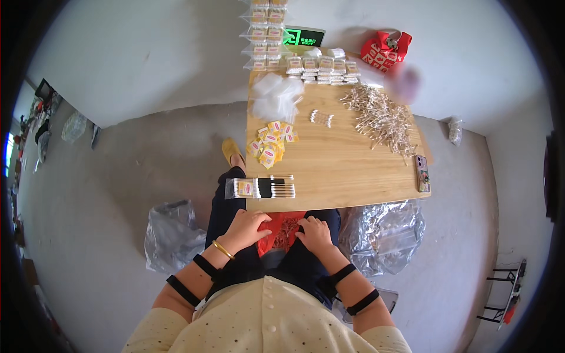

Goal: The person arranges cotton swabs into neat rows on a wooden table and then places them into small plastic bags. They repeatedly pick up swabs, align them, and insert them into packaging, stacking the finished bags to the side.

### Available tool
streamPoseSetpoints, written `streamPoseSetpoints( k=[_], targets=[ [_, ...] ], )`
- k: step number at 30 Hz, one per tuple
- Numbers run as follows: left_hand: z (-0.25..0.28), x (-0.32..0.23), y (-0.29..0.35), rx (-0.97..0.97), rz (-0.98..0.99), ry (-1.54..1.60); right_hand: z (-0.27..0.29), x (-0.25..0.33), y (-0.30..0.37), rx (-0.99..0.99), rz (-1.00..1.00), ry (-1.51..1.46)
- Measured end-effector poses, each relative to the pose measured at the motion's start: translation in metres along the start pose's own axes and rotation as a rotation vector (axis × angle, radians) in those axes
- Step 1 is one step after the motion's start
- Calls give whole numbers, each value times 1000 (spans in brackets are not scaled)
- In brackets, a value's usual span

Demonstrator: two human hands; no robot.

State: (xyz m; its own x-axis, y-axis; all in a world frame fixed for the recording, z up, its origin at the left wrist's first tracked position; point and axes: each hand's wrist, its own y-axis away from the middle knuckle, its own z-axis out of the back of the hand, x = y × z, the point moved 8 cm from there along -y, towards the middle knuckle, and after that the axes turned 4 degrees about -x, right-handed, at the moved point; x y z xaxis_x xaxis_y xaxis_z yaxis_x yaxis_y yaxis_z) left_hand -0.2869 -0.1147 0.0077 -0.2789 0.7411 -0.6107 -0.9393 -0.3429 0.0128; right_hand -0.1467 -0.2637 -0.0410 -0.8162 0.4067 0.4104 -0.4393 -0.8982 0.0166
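Note:
In my lap, below the table's near edge, lies a red bag (270, 225) with a pile of thin swabs (286, 232) in it. My left hand (248, 228) is at the bag's left side, its fingers curved and the thumb apart from them. Over the right side comes my right hand (315, 233), also with thumb and fingers apart. Neither hand plainly grips anything. At the table's near left corner, a clear packet of cotton swabs (244, 188) with a yellow card lies beside a black holder (265, 188) and a row of loose swabs (283, 190).
The wooden table (335, 170) carries a large swab heap (379, 117), yellow cards (272, 143), clear bags (276, 97), stacked packets (323, 67) and a phone (422, 173). A red patterned bag (385, 50) sits behind. Clear plastic bags (173, 235) lie on the floor either side of me.

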Motion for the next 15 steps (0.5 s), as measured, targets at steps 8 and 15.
streamPoseSetpoints(
  k=[8, 15],
  targets=[
    [-11, 13, -3, 16, 28, 33, 29, 17, -46, -43, 29, -184],
    [-18, 21, -12, 28, 47, 46, 30, 45, -69, -115, 163, -81]
  ],
)
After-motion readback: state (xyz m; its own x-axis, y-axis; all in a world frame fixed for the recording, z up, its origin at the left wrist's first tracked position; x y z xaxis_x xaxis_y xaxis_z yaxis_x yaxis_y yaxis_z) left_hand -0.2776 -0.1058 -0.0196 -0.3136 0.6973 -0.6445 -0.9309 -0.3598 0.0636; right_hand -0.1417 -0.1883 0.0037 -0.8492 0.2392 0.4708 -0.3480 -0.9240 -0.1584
